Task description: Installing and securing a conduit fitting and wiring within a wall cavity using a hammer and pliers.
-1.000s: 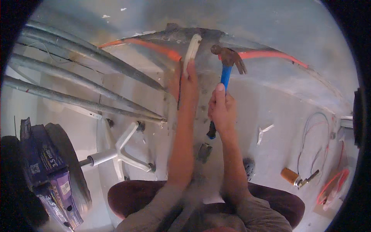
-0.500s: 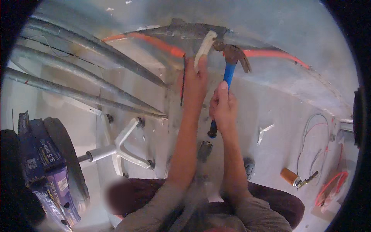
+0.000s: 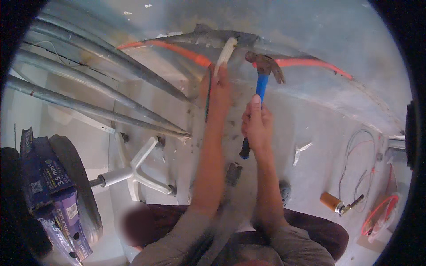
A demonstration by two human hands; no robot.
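Observation:
My left hand [image 3: 217,88] is closed on a pale, elongated piece [image 3: 225,54], whose upper end reaches a dark, rough groove [image 3: 246,39] in the grey wall. A thin dark strip [image 3: 207,106] runs down beside that hand. My right hand [image 3: 257,122] grips the blue handle of a claw hammer [image 3: 268,66], thumb along the handle, with the rusty head upright just right of the pale piece. Orange conduit [image 3: 186,54] lies in the groove on the left, and more orange conduit [image 3: 313,62] continues on the right, partly behind the hammer head.
Grey pipes [image 3: 97,95] slant from the left. A white chair base [image 3: 151,179] and a purple box [image 3: 55,186] stand lower left. An orange canister torch [image 3: 332,202], looped wires [image 3: 359,159], a red coil [image 3: 377,213] and a white scrap [image 3: 301,153] are on the right.
Since half a second ago my left hand and the pale piece have shifted down and left, after moving up and right before that. The hammer head has edged slightly left.

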